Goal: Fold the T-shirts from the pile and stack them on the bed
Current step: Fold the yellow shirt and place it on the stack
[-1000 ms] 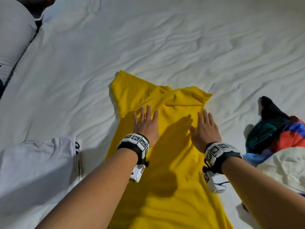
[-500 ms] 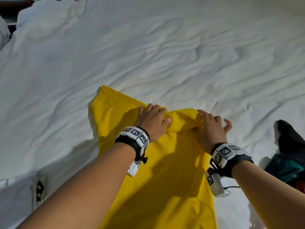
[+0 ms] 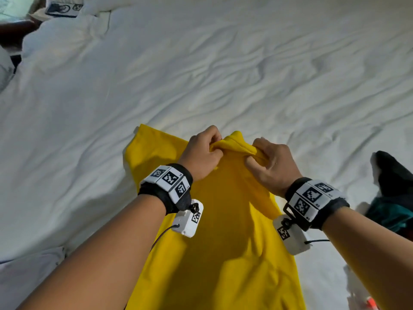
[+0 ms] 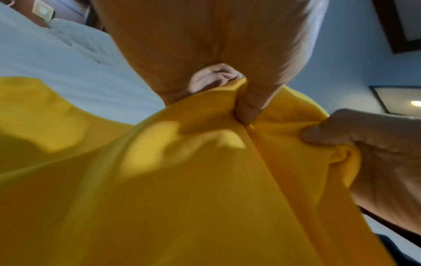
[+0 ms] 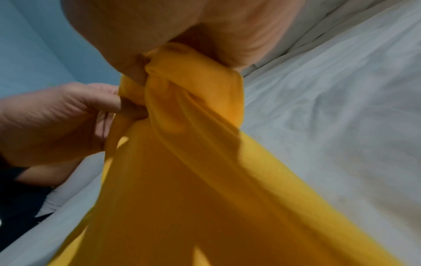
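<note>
A yellow T-shirt [image 3: 225,242] lies lengthwise on the white bed [image 3: 223,74], folded into a long strip. My left hand [image 3: 204,153] and right hand [image 3: 271,163] both pinch its far edge and lift it off the sheet. In the left wrist view the yellow cloth [image 4: 159,180] bunches between my left thumb and fingers, with the right hand [image 4: 369,144] gripping beside it. The right wrist view shows the gathered cloth [image 5: 193,93] held in my right hand and the left hand [image 5: 68,117] next to it.
A pile of dark and coloured clothes [image 3: 393,198] sits at the right edge of the bed. A white folded garment [image 3: 26,274] lies at the lower left. Pillows [image 3: 55,25] are at the far left corner.
Both hands went from lying flat on the yellow shirt to reaching its far edge, curling round it and lifting it up. The view has tilted forward.
</note>
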Tool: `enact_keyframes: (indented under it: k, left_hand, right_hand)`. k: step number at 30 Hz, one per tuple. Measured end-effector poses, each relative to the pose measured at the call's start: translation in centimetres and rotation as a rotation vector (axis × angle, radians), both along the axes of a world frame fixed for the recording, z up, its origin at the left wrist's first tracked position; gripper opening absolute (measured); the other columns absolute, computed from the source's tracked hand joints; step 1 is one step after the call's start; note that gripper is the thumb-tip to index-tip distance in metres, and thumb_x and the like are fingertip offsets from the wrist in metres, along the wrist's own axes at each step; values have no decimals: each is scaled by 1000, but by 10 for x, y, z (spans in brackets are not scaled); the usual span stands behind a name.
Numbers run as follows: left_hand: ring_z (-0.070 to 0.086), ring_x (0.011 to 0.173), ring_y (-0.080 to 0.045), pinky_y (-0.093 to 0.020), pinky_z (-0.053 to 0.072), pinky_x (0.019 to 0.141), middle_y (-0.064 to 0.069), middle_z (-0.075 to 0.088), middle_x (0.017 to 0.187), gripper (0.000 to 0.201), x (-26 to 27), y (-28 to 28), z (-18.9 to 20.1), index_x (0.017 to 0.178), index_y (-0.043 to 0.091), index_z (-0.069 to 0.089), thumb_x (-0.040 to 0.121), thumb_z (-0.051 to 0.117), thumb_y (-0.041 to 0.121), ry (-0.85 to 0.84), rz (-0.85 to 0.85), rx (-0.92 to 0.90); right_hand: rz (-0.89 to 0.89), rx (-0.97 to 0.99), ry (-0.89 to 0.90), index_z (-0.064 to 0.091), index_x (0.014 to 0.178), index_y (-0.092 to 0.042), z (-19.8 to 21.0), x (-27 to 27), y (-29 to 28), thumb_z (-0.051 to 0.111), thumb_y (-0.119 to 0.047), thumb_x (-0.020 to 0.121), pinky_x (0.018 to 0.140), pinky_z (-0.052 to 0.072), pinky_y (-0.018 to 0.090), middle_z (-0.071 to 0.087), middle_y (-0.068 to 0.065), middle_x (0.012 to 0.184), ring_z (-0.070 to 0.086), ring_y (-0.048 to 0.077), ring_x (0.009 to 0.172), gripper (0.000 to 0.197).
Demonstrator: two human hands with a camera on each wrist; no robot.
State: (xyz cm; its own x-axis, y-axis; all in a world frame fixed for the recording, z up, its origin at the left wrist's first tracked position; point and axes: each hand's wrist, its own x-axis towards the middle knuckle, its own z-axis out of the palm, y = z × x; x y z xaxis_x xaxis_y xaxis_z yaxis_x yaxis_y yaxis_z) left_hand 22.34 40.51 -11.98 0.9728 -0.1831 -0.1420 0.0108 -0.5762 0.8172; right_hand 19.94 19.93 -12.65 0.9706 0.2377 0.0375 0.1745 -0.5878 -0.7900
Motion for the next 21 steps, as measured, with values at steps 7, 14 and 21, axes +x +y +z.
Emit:
enact_keyframes:
  k: [7, 14, 21]
  left_hand:
    - [51, 71, -21, -35, 40, 63, -1, 58, 79, 32, -4, 16, 21, 95, 20, 45, 85, 45, -11, -40, 93, 114]
    - [56, 102, -36, -48, 50, 84, -11, 63, 103, 28, -2, 10, 19, 113, 19, 46, 94, 45, -2, 19, 192, 271]
    - [52, 109, -39, -48, 46, 84, -14, 57, 106, 22, 0, -9, -3, 119, 12, 44, 100, 51, 6, 35, 325, 397]
  right_hand:
    - [-17, -69, 189, 55, 94, -29, 25, -14, -14, 80, -37, 82, 51, 49, 28, 65, -1, 67, 58, 12, 55, 29]
    - [-38, -423, 186, 60, 73, -21, 41, -34, -74, 77, -45, 80, 56, 46, 36, 59, 0, 60, 57, 20, 61, 30]
    - [-350, -219, 226, 63, 65, -14, 39, -54, -139, 85, -43, 75, 57, 40, 34, 58, 5, 59, 55, 24, 61, 38]
